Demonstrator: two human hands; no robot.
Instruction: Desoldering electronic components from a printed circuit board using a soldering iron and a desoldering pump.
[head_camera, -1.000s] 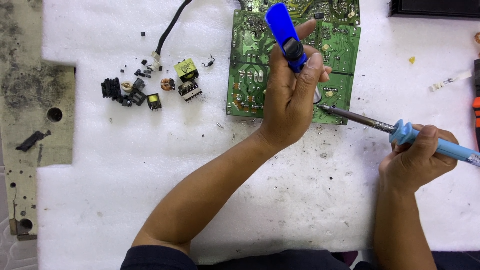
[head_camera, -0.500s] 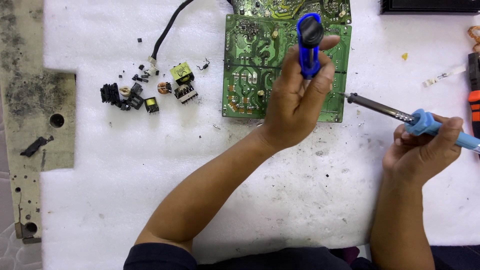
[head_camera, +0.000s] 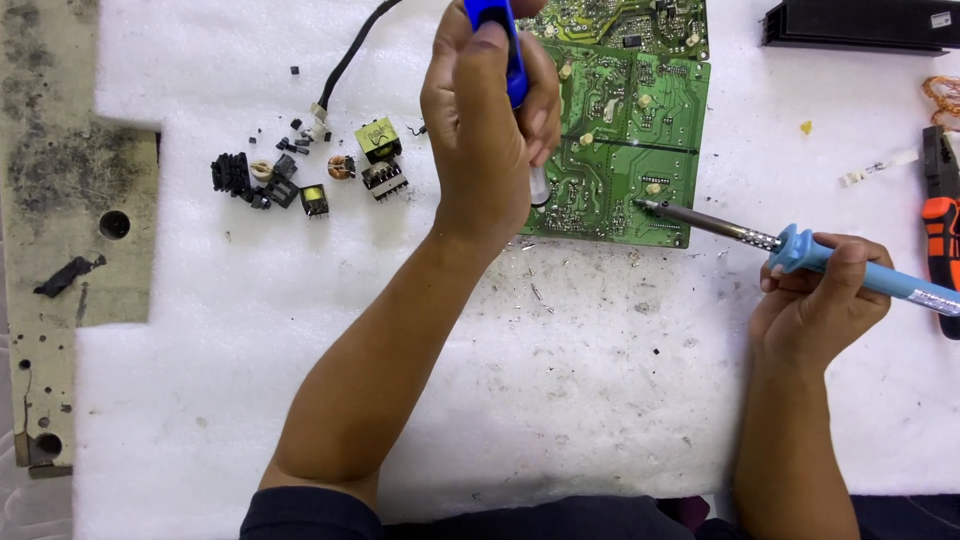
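My left hand (head_camera: 485, 120) grips a blue desoldering pump (head_camera: 510, 55), held upright with its pale tip down at the left edge of a green circuit board (head_camera: 625, 130). The board lies solder side up on a white foam sheet (head_camera: 500, 380). My right hand (head_camera: 815, 305) holds a soldering iron (head_camera: 800, 250) by its light blue handle. The iron's metal tip touches the board near its lower right part.
A cluster of removed parts (head_camera: 300, 180), small transformers, coils and black bits, lies left of the board, next to a black cable (head_camera: 350, 55). An orange and black tool (head_camera: 940, 230) lies at the right edge. A black box (head_camera: 860, 22) sits at the top right.
My left hand has turned the pump upright and shifted to the board's left edge. The soldering iron's tip now rests on the board.
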